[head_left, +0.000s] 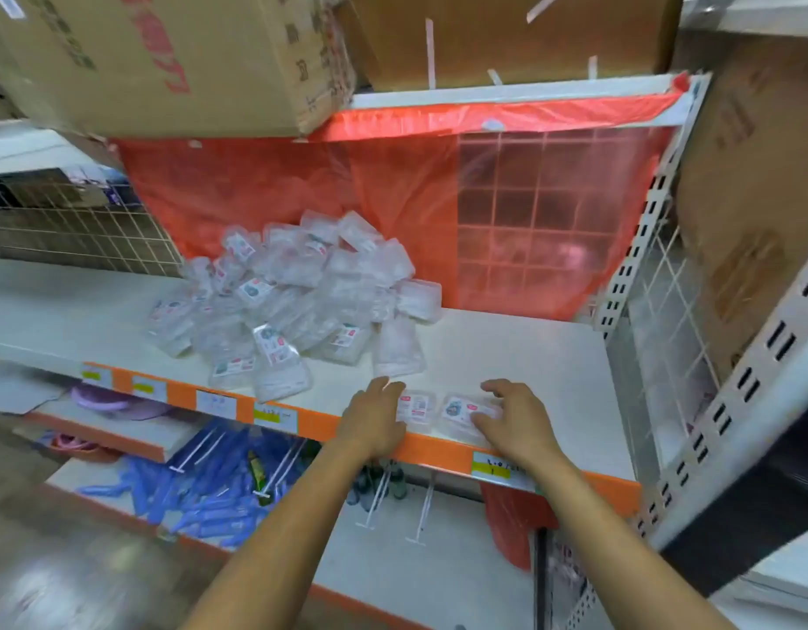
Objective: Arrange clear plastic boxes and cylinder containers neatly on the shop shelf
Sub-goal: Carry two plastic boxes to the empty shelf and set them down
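At the near shelf point(507, 352) edge, left hand point(375, 416) presses straight fingers against a clear box point(416, 409), right hand point(513, 418) curls round the neighbouring box point(461, 409); pile point(293, 306) far left.

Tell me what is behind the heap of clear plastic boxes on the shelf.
A red plastic sheet hangs behind the heap; a wire grid shows through it further right. Whatever lies past the sheet is covered.

Orange shelf edge point(438, 447), red sheet point(302, 184)
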